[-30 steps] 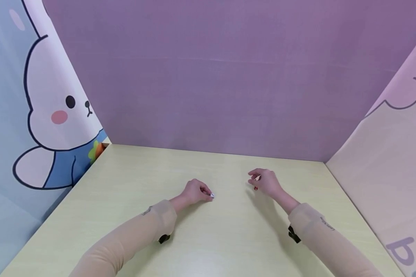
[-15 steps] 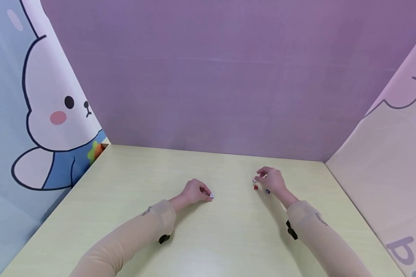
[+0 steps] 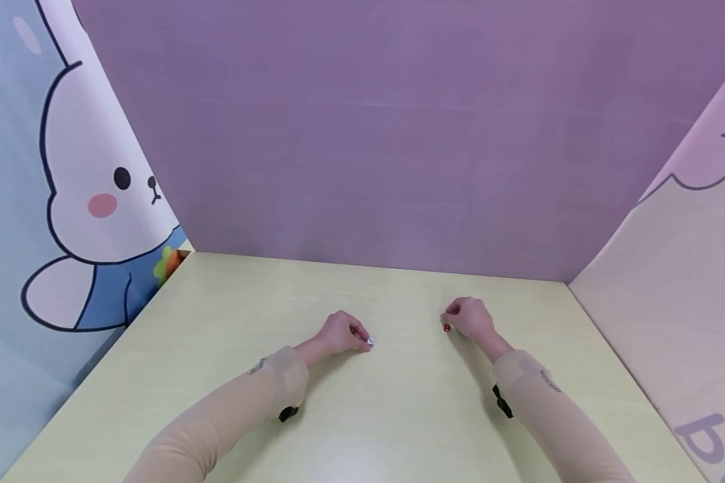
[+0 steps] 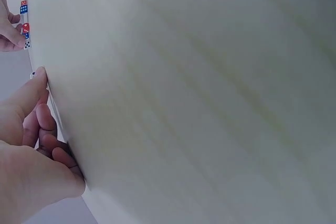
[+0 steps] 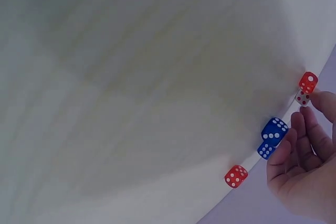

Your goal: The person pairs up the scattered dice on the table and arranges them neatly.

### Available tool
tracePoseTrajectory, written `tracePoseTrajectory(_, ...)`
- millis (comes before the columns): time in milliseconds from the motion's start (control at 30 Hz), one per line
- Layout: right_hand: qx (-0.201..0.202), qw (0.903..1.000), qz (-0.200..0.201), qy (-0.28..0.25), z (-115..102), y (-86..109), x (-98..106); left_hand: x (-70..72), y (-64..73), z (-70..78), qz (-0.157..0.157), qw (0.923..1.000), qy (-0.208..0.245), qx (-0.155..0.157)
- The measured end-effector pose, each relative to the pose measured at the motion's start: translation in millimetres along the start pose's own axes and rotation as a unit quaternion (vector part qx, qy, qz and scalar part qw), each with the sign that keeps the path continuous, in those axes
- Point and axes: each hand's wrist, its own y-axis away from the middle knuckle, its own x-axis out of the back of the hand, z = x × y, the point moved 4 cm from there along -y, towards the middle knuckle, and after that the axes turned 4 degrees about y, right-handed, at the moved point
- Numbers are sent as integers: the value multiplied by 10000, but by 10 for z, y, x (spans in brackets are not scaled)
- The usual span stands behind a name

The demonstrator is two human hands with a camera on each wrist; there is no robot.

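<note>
Both hands are down around the middle of the tabletop (image 3: pixel 229 302), well clear of every edge. The left hand (image 3: pixel 340 333) rests on its side with the fingers tucked under, thumb and fingertip pinching a white die (image 3: pixel 370 342) that touches the surface. That grip looks firm.

Over to the right hand (image 3: pixel 471 316), on the right-edge side of the middle. It sits curled just beside a red die (image 3: pixel 446 327), the only one of its dice the head view picks out. The wrist view shows more: a little row of dice (image 5: pixel 275 128), with two blue ones touching, a red one on a pale one at one end, and a lone red one at the other. I cannot tell whether the touching ones are stacked or simply side by side. The fingers (image 5: pixel 294 145) are loosely bent next to the blue pair, with nothing between them as far as that view shows.

By my reading the right hand is sorting its row while the left waits with its die. Any next pick calls for a fine fingertip pinch on a single die without nudging its neighbours.
</note>
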Motion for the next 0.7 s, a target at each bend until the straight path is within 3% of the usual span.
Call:
tracePoseTrajectory(267, 282, 9996, 47, -92, -44, -39, -51, 0, 1, 12, -21, 10000, 70, 63)
tracePoseTrajectory(533, 485, 9965, -279, -622, -124, -27, -137, -5, -19, 0, -51, 9999, 7, 109)
tracePoseTrajectory(700, 587, 9956, -391, -611, -200, 26, -154, -14, -37, -16, -37, 9999, -29, 100)
